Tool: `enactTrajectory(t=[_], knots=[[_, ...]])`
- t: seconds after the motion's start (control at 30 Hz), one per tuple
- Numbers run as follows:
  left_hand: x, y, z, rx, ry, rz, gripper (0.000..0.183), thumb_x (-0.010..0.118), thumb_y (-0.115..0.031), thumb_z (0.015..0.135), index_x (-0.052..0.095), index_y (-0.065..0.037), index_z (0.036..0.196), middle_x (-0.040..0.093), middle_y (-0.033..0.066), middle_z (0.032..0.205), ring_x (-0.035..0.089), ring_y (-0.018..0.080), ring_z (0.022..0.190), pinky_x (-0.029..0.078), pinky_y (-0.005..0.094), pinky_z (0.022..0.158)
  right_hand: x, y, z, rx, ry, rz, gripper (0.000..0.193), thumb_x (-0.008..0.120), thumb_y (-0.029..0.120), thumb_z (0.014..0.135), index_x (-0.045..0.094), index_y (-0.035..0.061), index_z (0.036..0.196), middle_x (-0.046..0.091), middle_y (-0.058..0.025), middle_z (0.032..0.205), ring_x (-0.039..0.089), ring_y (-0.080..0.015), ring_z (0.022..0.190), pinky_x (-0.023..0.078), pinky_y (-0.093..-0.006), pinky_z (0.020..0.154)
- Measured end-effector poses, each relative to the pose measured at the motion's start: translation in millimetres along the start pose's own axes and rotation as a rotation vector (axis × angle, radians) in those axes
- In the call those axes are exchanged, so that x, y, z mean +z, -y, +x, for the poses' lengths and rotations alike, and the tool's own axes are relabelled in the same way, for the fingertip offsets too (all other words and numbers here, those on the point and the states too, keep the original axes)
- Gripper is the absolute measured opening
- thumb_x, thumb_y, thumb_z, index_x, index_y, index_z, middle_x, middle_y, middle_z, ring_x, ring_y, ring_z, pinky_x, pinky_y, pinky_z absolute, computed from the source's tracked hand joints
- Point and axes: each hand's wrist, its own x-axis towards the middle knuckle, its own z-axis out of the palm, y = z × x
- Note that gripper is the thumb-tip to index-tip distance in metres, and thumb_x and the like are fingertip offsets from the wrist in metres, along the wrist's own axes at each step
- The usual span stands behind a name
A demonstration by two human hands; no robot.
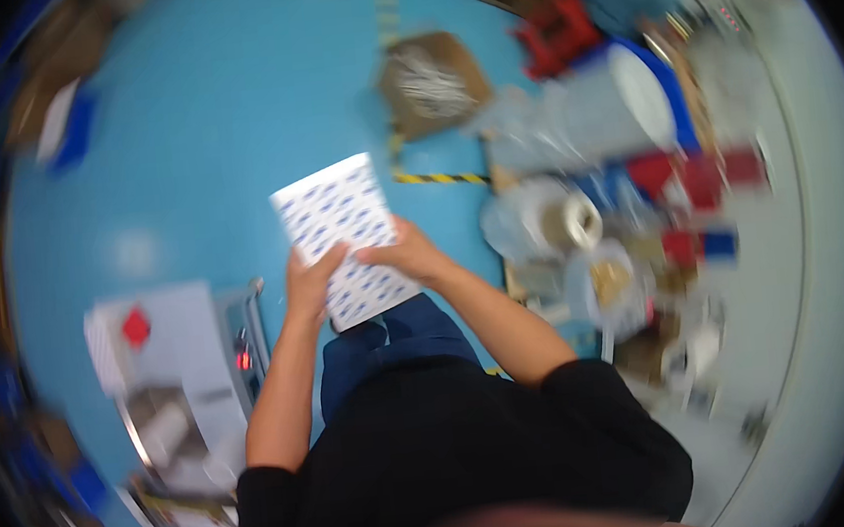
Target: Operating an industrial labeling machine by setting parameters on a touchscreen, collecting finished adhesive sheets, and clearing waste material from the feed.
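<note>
Sheet (337, 206), white and printed all over with rows of small blue marks, is held out in front of the person's body, above the light blue floor (200, 132), its top leaning slightly to the left. Both hands have hold of it: the left hand (308, 286) closes on the left edge and the right hand (415, 254) on the right edge, below the middle. Their thumbs lie across the printed face, tips close together; the other fingers are mostly hidden, so how far they curl cannot be told. The sheet's bottom edge overlaps the view of dark blue trousers (428, 331).

Beyond it, a cardboard box (466, 59) containing crumpled clear plastic stands near black-and-yellow striped tape (440, 178). To the right are a large plastic-wrapped roll (571, 128) and a smaller roll (529, 222), both blurred. To the left, a pale tabletop (179, 335) carries a small red piece (136, 328).
</note>
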Motion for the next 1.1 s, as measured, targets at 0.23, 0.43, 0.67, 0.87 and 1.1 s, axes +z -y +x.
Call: enactTrajectory(t=[0.23,0.43,0.67,0.87,1.1], knots=[[128.8,67.5,22.3,-0.195,0.148,-0.059,0.054,0.064,-0.008,0.082,0.041,0.003,0.13,0.056,0.0161,0.121,0.06,0.0251,0.105,0.049,0.0358,0.091,-177.0,-2.1,-104.2,-0.041,-0.069,0.069,0.053,0.066,0.016,0.085,0.041,0.0002,0.129,0.059,-0.0138,0.114,0.057,-0.0196,0.105,0.046,-0.0336,0.09],[233.7,155.6,47.2,-0.272,0.207,0.046,0.053,0.058,-0.014,0.087,0.036,0.002,0.133,0.055,0.0168,0.123,0.059,0.0273,0.107,0.05,0.0388,0.092,-497.8,-117.8,-306.9,-0.142,-1.574,-0.591,0.021,0.058,0.016,0.089,0.057,0.0016,0.103,0.061,-0.0091,0.094,0.059,-0.0181,0.087,0.047,-0.0308,0.079],[372.3,242.6,81.1,-0.403,0.129,0.182,0.065,0.072,-0.021,0.078,0.04,0.002,0.13,0.058,0.0151,0.119,0.062,0.0259,0.102,0.052,0.0366,0.088,-739.6,-194.7,-387.8,-0.054,-1.299,0.83,0.02,0.055,0.002,0.083,0.058,0.0014,0.102,0.062,-0.0085,0.084,0.06,-0.0184,0.073,0.05,-0.0283,0.065],[484.3,307.6,84.2,-0.425,0.137,0.234,0.067,0.074,-0.023,0.076,0.041,0.003,0.129,0.058,0.0148,0.119,0.062,0.025,0.102,0.052,0.0355,0.088,-823.4,-172.1,-360.3,0.28,-0.474,0.69,0.024,0.054,-0.002,0.079,0.06,0.0027,0.102,0.063,-0.0061,0.079,0.057,-0.0146,0.065,0.047,-0.0272,0.056],[499.1,308.2,81.8,-0.423,0.141,0.24,0.07,0.075,-0.024,0.075,0.04,0.003,0.129,0.059,0.0151,0.117,0.063,0.0252,0.101,0.052,0.0358,0.087,-800.3,-137.5,-323.5,-0.051,-0.85,0.815,0.028,0.056,0.011,0.087,0.058,0.0019,0.114,0.064,-0.0117,0.106,0.063,-0.0217,0.092,0.051,-0.0332,0.082]])
